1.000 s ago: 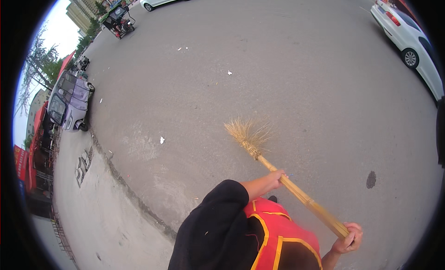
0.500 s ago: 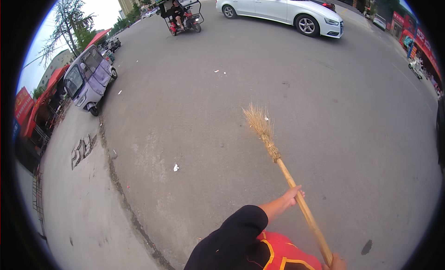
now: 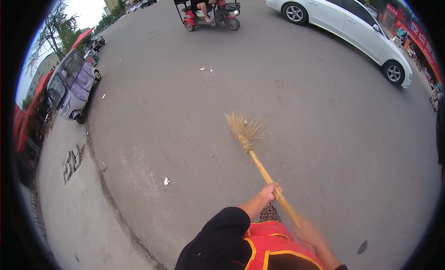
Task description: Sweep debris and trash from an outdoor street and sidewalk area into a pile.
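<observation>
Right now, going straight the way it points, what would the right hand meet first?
The right hand would probably meet the left hand first, farther up the straw broom's handle; blur leaves depth unclear.

Both hands (image 3: 270, 191) on straw broom (image 3: 260, 165), wht car (image 3: 347, 28) beyond on rd (image 3: 185, 112)

Scrap (image 3: 167, 181) on rd (image 3: 333, 154), L of broom (image 3: 261, 167); car (image 3: 343, 23) ahead to R.

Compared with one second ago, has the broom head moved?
Yes, forward: the broom head was about level with the white scrap at its left, and is now farther ahead.
</observation>
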Demonstrator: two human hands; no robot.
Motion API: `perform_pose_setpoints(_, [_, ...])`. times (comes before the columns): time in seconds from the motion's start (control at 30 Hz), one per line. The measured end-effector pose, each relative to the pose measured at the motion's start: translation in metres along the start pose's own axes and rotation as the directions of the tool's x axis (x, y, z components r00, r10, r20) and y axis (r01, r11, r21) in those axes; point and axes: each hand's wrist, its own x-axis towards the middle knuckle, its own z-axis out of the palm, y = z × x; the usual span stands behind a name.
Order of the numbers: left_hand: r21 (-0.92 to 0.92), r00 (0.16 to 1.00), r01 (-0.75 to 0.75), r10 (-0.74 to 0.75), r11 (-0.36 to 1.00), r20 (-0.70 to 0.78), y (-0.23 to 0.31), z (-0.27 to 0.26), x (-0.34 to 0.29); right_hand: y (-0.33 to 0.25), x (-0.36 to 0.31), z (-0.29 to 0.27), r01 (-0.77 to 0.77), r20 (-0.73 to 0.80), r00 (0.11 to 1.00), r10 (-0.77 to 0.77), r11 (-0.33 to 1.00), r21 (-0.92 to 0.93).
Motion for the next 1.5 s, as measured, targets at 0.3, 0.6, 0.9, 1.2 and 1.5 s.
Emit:
perform_pose_setpoints(0.3, [-0.196, 0.973, -0.223, 0.205, 0.955, -0.107, 0.131, 0.027, -0.017, -0.031, 0.135, -0.085, 0.165, 0.135, 0.979, -0.153, 0.983, -0.078])
perform_pose_setpoints(0.6, [-0.099, 0.978, 0.003, 0.018, 0.995, 0.207, 0.106, 0.189, 0.045, -0.020, 0.116, -0.161, 0.102, -0.219, 0.964, -0.153, 0.968, -0.227])
perform_pose_setpoints(0.9, [-0.106, 0.984, 0.033, -0.014, 0.994, 0.179, 0.210, 0.173, 0.115, -0.112, 0.235, -0.177, -0.060, -0.070, 0.997, 0.039, 0.943, -0.329])
perform_pose_setpoints(1.2, [-0.328, 0.971, -0.219, 0.171, 0.919, -0.168, 0.445, 0.060, 0.076, -0.224, 0.414, -0.164, 0.310, 0.159, 0.945, -0.284, 0.935, -0.173])
perform_pose_setpoints(1.5, [-0.198, 0.966, -0.103, 0.146, 0.975, 0.212, 0.490, 0.207, 0.098, -0.247, 0.430, -0.240, 0.287, -0.096, 0.943, -0.318, 0.925, -0.251])
